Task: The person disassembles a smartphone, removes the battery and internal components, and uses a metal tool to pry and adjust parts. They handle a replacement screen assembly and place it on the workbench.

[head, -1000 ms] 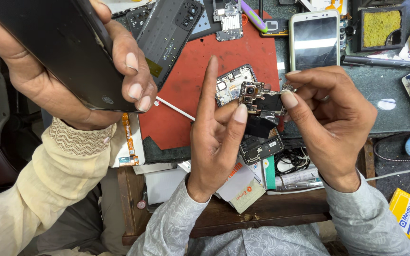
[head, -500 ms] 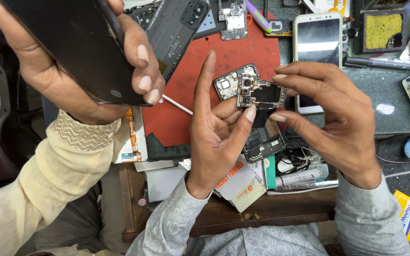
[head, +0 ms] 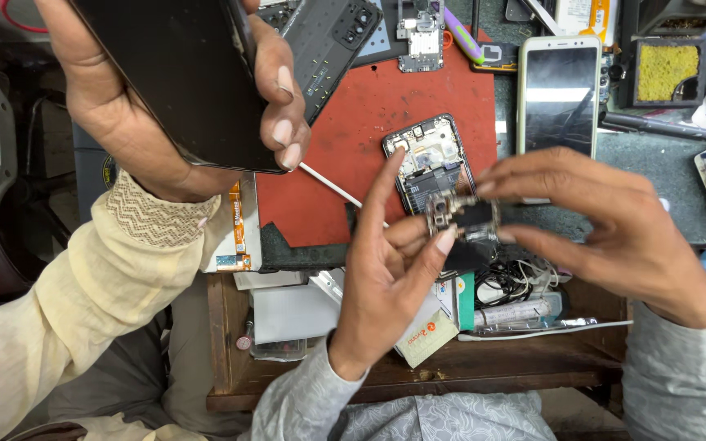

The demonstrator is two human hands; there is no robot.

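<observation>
Change since the earlier frame: the small circuit board [head: 461,216] has been lifted a little off the opened phone [head: 428,163] and turned between both hands; the co-worker's dark phone panel [head: 181,73] has shifted only slightly at upper left.

Left hand [head: 390,261]: index finger raised straight, thumb tip pressed against the board's left end, where the camera module sits.
Right hand [head: 598,220]: fingers arched over, narrow pinch on the board's right edge.
Board: held in the air between the two hands, just above the lower half of the opened phone, apparently free of the chassis for inspection.
Opened phone: lying on the red mat [head: 369,122].
White-framed phone [head: 559,94]: screen up, right of the mat.
White swab stick [head: 328,184]: on the mat's left part.
Co-worker's hand [head: 124,122], cream sleeve: grips the dark panel.
</observation>
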